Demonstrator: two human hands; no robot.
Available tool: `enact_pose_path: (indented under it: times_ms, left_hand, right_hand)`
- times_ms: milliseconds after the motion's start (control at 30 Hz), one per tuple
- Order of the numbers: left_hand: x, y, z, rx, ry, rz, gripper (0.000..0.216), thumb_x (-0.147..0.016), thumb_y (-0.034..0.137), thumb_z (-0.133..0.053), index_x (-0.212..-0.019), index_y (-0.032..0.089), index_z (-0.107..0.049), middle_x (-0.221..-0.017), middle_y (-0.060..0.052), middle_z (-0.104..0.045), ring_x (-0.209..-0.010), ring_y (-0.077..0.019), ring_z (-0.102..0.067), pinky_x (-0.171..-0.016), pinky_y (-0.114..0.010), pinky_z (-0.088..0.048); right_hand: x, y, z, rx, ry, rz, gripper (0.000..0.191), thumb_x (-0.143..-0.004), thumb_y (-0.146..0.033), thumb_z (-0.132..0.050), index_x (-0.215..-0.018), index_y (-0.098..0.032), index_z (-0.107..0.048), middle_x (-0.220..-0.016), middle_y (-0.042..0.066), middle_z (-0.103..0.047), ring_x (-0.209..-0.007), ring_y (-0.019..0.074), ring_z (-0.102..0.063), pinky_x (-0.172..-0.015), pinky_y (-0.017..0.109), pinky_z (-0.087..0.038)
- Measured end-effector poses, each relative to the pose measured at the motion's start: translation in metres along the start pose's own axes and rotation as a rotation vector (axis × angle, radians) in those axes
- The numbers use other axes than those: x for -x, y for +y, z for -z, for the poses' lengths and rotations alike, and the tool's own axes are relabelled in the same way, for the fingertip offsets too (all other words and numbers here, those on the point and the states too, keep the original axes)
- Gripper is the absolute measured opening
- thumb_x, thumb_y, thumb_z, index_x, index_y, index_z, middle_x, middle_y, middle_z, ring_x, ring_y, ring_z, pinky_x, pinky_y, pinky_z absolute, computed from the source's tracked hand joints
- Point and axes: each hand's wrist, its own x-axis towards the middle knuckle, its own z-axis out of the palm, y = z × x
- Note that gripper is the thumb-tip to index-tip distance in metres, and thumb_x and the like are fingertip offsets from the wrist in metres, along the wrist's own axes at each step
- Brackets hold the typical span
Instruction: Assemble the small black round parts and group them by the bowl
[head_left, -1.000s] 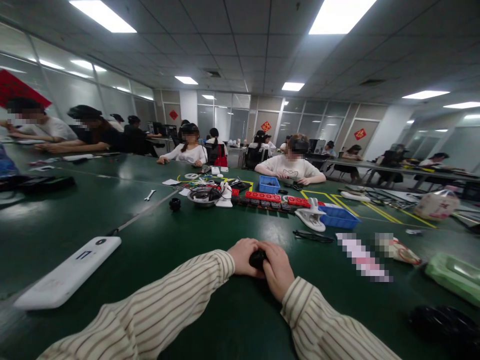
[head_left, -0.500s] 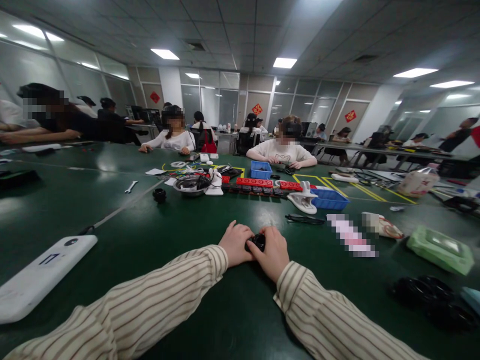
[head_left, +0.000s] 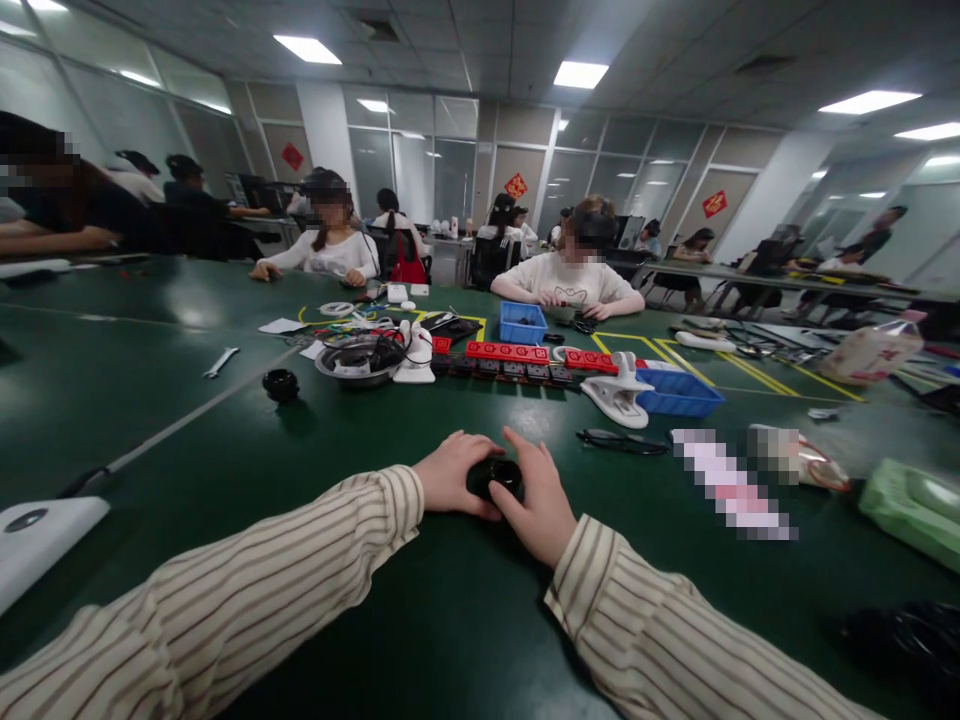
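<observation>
A small round black object (head_left: 496,476) rests on the green table (head_left: 225,450) straight in front of me. My left hand (head_left: 450,474) curls around its left side and my right hand (head_left: 534,500) grips its right side, thumb and fingers pressed on it. Both arms wear striped sleeves. Most of the object is hidden between my hands.
Beyond my hands lie black glasses (head_left: 621,441), a white clamp (head_left: 619,394), blue bins (head_left: 679,393), red and black strips (head_left: 508,352) and a metal bowl (head_left: 358,360). A black cap (head_left: 280,384) and a wrench (head_left: 220,361) lie left. A white device (head_left: 37,535) sits near left. People sit opposite.
The view has swung right and downward. My fingers have loosened a little, showing more of the black object; both hands stay on it in the same spot.
</observation>
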Motion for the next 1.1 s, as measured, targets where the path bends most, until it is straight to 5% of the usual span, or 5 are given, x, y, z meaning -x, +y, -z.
enact_pose_path:
  times_ms: [267,467,700,933,1100]
  left_hand:
    - [0.003,0.018,-0.011,-0.167,0.081,0.162,0.038,-0.059,0.049,-0.065,-0.081,0.019,-0.053,-0.091,-0.003,-0.054,-0.093,-0.0229,-0.05,-0.1,-0.051,-0.021]
    - [0.002,0.005,-0.006,-0.059,0.047,0.059,0.043,-0.06,0.043,-0.067,-0.093,0.018,-0.057,-0.097,-0.006,-0.054,-0.093,-0.0222,-0.049,-0.088,-0.037,-0.038]
    - [0.006,0.013,-0.004,-0.083,0.066,0.1,0.072,-0.054,0.053,-0.068,-0.113,0.019,-0.045,-0.114,-0.008,-0.05,-0.108,-0.0268,-0.044,-0.101,-0.049,-0.022]
    - [0.005,0.028,-0.015,-0.184,0.081,0.221,0.035,-0.061,0.04,-0.062,-0.087,0.018,-0.054,-0.093,-0.005,-0.057,-0.094,-0.0243,-0.051,-0.099,-0.05,-0.022]
    - [0.002,0.018,-0.013,-0.116,0.063,0.153,0.04,-0.059,0.032,-0.063,-0.094,0.018,-0.055,-0.095,-0.006,-0.057,-0.093,-0.0238,-0.051,-0.095,-0.043,-0.032]
  right_hand:
    - [-0.007,-0.002,0.0,0.072,0.024,-0.119,0.029,-0.071,-0.043,-0.056,-0.083,-0.017,-0.052,-0.083,0.006,-0.054,-0.081,0.0213,-0.049,-0.075,0.037,-0.038]
    - [-0.005,-0.005,0.007,-0.091,-0.049,0.096,0.027,-0.071,-0.017,-0.043,-0.096,-0.018,-0.054,-0.094,0.005,-0.057,-0.091,0.0194,-0.05,-0.087,0.039,-0.036]
    - [0.002,-0.006,0.002,0.001,0.061,-0.004,0.046,-0.075,-0.032,-0.049,-0.116,-0.014,-0.042,-0.115,0.012,-0.049,-0.109,0.0248,-0.043,-0.096,0.046,-0.029]
    - [-0.002,-0.008,0.004,0.072,0.055,-0.133,0.035,-0.07,-0.04,-0.059,-0.094,-0.016,-0.051,-0.091,0.007,-0.056,-0.088,0.0222,-0.05,-0.081,0.039,-0.039]
    - [0.001,-0.013,0.004,0.049,-0.019,-0.033,0.025,-0.071,-0.025,-0.055,-0.095,-0.019,-0.053,-0.092,0.004,-0.058,-0.09,0.0194,-0.051,-0.084,0.037,-0.037]
